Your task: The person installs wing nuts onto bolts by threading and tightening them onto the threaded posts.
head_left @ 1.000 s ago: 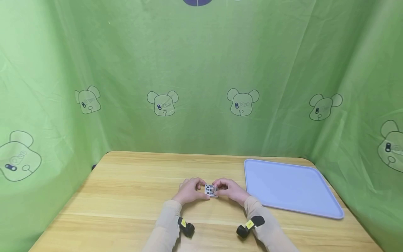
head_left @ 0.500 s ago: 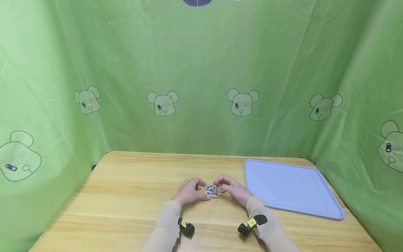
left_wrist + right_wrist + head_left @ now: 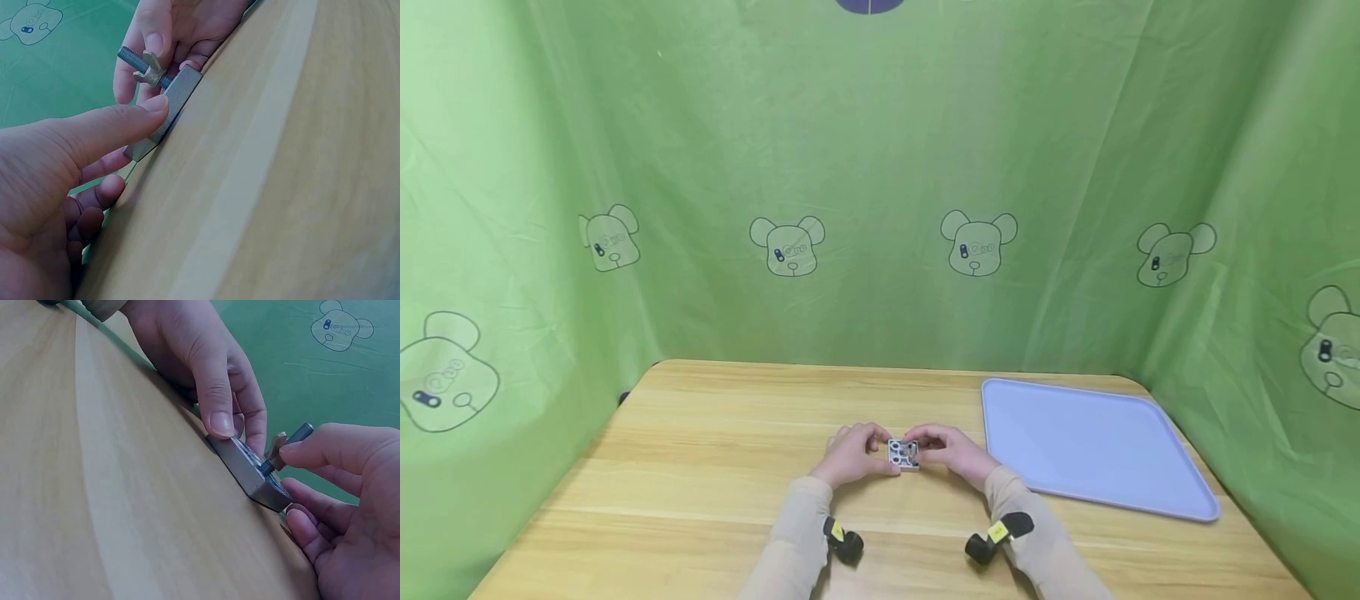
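Green cloth (image 3: 880,167), creased and printed with bear heads, encloses the bench on three sides. The table (image 3: 700,467) is pale wood with lengthwise grain. A flat lavender tray (image 3: 1090,446) with rounded corners and a low rim lies at its right rear, well apart from the work. At the table's centre lies a small square grey metal plate (image 3: 904,454), matt, thick-edged, with round holes in its top face. The left hand (image 3: 852,454) steadies it, thumb pressed against the near edge, the other fingers curled at its far side. A threaded steel bolt (image 3: 289,445) stands up from the plate, carrying a brass-coloured wing nut (image 3: 146,70). The right hand (image 3: 949,450) pinches that nut between thumb and forefinger, remaining fingers curled beneath. Both hands screen the plate's sides in the head view.
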Demonstrator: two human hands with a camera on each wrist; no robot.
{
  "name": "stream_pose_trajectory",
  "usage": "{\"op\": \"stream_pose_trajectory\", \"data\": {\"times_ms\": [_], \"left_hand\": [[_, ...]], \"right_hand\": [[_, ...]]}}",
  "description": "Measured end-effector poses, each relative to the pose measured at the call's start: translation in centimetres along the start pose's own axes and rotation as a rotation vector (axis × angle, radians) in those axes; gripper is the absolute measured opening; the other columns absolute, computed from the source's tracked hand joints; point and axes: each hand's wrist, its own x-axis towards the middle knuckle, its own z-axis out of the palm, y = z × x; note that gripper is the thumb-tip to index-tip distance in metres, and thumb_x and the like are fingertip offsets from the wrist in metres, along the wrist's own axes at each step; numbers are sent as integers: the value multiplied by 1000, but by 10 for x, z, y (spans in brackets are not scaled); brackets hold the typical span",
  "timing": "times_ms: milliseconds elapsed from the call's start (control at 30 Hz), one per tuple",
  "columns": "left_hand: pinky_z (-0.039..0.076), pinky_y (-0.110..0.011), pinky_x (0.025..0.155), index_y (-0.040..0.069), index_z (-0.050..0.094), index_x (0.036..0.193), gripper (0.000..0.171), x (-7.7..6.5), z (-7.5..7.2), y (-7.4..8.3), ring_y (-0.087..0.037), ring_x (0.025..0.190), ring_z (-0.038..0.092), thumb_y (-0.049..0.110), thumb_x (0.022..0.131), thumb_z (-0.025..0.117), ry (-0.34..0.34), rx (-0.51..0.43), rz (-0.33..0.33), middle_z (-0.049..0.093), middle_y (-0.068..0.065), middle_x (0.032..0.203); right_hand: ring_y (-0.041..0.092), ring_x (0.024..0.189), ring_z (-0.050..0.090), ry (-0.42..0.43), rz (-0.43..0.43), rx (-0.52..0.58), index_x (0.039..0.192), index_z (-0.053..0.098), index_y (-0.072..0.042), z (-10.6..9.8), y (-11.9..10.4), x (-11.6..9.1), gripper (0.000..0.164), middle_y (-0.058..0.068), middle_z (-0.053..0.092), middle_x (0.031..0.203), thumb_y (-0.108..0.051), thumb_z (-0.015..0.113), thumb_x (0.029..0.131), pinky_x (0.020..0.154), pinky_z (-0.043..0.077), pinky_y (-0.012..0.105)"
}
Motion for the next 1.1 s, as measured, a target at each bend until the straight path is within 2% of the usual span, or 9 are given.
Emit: {"op": "stream_pose_trajectory", "data": {"times_ms": [367,500,667,800,967,1100], "left_hand": [[30,-34,82,19,67,112,54,-1,-1,2,-13,81,43,42,67,85,2,-1,0,58,4,87],[30,-34,83,19,67,112,54,0,0,2,-13,81,43,43,67,85,1,-4,-4,58,4,87],[29,-34,83,19,67,112,53,0,0,1,-13,82,43,43,67,85,0,-3,-3,59,2,88],[29,-34,83,19,67,112,53,0,0,1,-13,82,43,42,67,85,1,-3,-5,59,3,88],[30,-33,83,20,67,112,53,0,0,1,-12,81,43,42,67,85,0,-2,-9,58,5,87],[30,-33,82,20,67,111,53,0,0,1,-13,81,43,42,66,85,-1,-6,-12,58,4,87]], "right_hand": [[26,118,54,34,3,-54,101,70,-3,4,3,2,21,19,60,129,-10,71,82,102,37,42],[24,114,55,46,4,-60,98,68,-2,5,4,3,19,19,61,127,-12,72,82,99,39,40],[17,105,57,66,17,-71,94,65,-2,7,3,5,21,17,63,122,-14,75,80,94,42,32],[14,102,56,55,23,-72,98,63,-2,5,3,5,25,16,63,121,-17,75,81,92,41,28],[16,109,55,31,32,41,110,60,2,-1,3,3,27,21,58,128,-10,63,86,97,39,31],[17,113,52,15,27,77,111,59,5,-4,2,1,29,24,55,132,-7,55,85,99,36,34]]}}
